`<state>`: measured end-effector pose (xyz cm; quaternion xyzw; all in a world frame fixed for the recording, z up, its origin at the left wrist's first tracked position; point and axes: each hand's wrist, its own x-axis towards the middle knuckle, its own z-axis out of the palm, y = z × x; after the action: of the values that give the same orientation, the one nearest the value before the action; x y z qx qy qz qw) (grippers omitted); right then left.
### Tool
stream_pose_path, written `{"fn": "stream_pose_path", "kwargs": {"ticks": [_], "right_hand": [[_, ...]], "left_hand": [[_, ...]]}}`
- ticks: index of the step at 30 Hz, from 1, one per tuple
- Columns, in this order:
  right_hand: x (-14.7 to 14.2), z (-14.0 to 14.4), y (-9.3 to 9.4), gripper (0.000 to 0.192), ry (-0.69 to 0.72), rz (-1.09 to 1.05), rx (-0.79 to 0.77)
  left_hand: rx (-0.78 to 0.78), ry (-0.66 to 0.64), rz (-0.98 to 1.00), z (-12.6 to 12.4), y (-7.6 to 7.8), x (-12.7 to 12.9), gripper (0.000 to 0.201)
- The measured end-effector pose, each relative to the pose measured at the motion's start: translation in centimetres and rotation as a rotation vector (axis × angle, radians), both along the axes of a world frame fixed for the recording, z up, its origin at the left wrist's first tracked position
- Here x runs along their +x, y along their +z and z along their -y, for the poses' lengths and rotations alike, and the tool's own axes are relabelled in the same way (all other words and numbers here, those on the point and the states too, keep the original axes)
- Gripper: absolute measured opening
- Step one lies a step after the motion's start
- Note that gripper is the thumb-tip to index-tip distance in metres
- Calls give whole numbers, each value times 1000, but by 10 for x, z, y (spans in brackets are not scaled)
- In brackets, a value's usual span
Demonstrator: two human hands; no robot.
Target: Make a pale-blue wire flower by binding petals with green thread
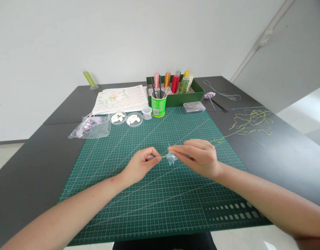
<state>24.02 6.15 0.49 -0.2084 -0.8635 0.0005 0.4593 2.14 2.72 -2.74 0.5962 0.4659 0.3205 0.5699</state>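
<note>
Both forearms enter from the bottom corners and meet over the green cutting mat (154, 205) at mid-frame. On the left, the left hand (140, 166) has thumb and forefinger closed on a thin yellow-green stem; on the right, the right hand (199, 156) pinches shut on the small pale-blue flower (171, 158) at that stem's end, just above the mat.

Along the mat's upper edge, from left: a clear plastic bag (89, 127) with purple pieces inside, two shallow round dishes (126, 118) of white petals, a small clear jar (146, 112), a green cup (159, 103) holding dark sticks, and a flat clear case (194, 107); its contents are too small to make out. Behind the dishes lies a printed sheet (122, 99). Behind the cup, a green box (175, 92) holds upright spools of pink, orange, red and green thread. At the right, tangled yellow-green thread (251, 123) lies on the dark table (27, 166).
</note>
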Motion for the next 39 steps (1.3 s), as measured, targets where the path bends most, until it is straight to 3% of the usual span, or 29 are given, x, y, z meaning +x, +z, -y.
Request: {"fn": "stream_pose_path", "kwargs": {"ticks": [10, 27, 33, 39], "right_hand": [[0, -5, -5, 15, -6, -20, -27], [6, -16, -21, 17, -42, 14, -294], [7, -20, -26, 18, -55, 42, -437], [6, -27, -34, 22, -74, 86, -703]], "left_hand": [[-24, -94, -14, 6, -1, 2, 27], [-25, -142, 19, 10, -3, 6, 26], [-30, -142, 33, 11, -2, 6, 25], [-35, -147, 55, 12, -1, 6, 25]]}}
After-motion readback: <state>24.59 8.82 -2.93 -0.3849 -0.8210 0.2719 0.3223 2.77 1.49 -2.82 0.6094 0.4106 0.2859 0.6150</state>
